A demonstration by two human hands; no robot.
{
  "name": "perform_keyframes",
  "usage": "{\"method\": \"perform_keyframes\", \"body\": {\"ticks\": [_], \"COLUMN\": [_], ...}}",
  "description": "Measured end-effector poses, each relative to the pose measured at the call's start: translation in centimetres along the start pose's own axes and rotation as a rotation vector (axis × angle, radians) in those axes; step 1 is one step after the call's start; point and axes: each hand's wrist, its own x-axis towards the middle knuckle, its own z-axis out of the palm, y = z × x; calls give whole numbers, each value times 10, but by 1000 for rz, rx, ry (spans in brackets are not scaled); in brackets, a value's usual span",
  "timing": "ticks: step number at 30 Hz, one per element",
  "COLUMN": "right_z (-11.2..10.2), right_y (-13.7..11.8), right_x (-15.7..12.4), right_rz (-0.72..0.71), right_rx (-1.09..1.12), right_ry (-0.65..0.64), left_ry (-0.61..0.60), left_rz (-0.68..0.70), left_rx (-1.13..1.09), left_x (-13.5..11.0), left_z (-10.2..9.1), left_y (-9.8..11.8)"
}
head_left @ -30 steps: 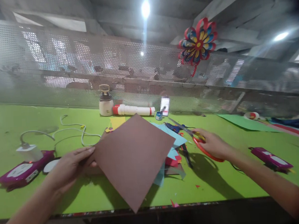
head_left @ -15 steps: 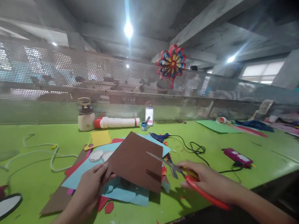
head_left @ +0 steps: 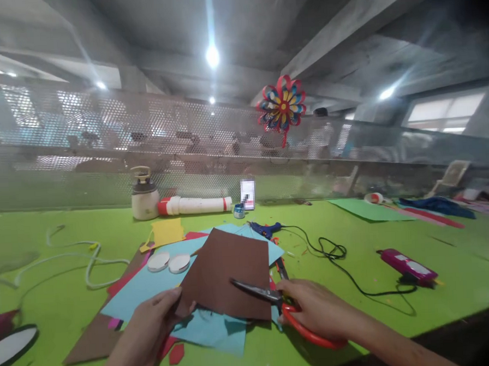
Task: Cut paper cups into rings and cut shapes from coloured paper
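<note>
A brown sheet of craft foam or card [head_left: 228, 266] is raised over the pile, pinched at its left corner by my left hand [head_left: 155, 313]. My right hand [head_left: 308, 305] grips scissors [head_left: 292, 317] with a red handle. Their blades look closed together and lie across the brown sheet's lower right part; I cannot tell whether they touch it. Beneath the sheet are light blue sheets [head_left: 131, 287], and two round white pieces [head_left: 158, 261] rest on the blue. A blue glue gun [head_left: 265, 229] lies just behind the brown sheet.
A yellow piece [head_left: 167, 232], a spray bottle [head_left: 145, 202], a white-and-red tube [head_left: 196, 205] and a small blue jar [head_left: 238, 210] stand or lie behind. A black cord [head_left: 309, 242] runs toward a purple device [head_left: 408, 266] at right. A paper flower [head_left: 282, 105] stands out against the perforated screen [head_left: 177, 148].
My right hand has moved left, bringing the scissors over the brown sheet. Their blades, apart before, have come together. The sheet's tilt has shifted slightly, still in my left hand.
</note>
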Motion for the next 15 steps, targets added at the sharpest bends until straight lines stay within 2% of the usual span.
{"method": "perform_keyframes", "body": {"ticks": [3,4,8,12,15], "right_z": [7,9,14,10,0], "right_y": [4,6,12,13,7], "right_x": [4,5,9,6,1], "right_rz": [5,13,30,42,25], "right_rx": [10,14,36,95,176], "right_ry": [-13,-19,-63,-103,-180], "left_ry": [45,14,63,98,91], "left_rz": [-35,-45,-105,-168,-189], "left_rx": [-100,-86,-11,39,39], "left_x": [-15,-18,-24,-22,-20], "left_z": [-3,-3,-4,-4,-4], "left_y": [2,3,5,7,8]}}
